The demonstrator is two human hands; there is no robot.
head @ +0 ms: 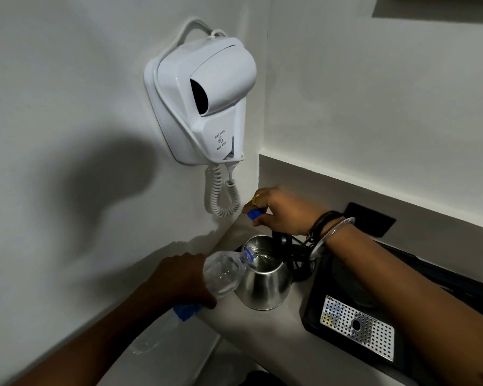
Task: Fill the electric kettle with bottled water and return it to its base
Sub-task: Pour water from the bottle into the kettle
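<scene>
1. The left hand [179, 277] grips the tilted water bottle [221, 274], its mouth over the kettle's opening.
2. The steel kettle [264, 277] stands lid-open on the counter [285, 338], with the black tray [315, 310] just beside it at 3 o'clock.
3. The right hand [282, 210] pinches the blue cap [253, 214] at the kettle's 12 o'clock.

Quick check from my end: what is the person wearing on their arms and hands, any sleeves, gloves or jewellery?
No sleeves or gloves show; both forearms are bare. The right hand has a gold ring on one finger, and its wrist carries a thin black band beside a silver metal bangle. The left hand shows nothing worn.
</scene>
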